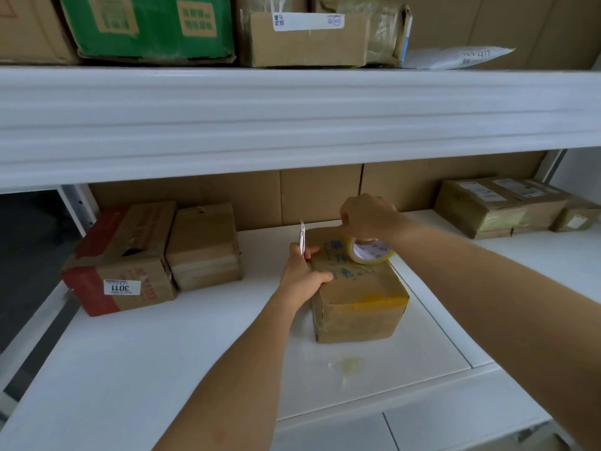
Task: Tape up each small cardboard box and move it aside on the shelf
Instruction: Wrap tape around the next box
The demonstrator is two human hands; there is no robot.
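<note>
step: taping small cardboard box [356, 288] mid-shelf [182, 346] | right hand [366, 214] grips tape roll [370, 250] on top | left hand [304, 276] steadies box, pinching what may be a cutter [302, 237] | next: cut tape, press flat

- A small cardboard box [356, 288] sits near the middle of the lower shelf [195, 353].
- A tape roll [370, 250] rests on the box's top, toward its rear right; the right hand [366, 216] holds it from above.
- The left hand [304, 271] grips the box's left top edge.
- Two boxes [153, 255] stand side by side at the far left of the shelf.
- Stacked parcels [507, 206] lie at the rear right.
- An upper shelf [292, 118] above carries more boxes [227, 27].
</note>
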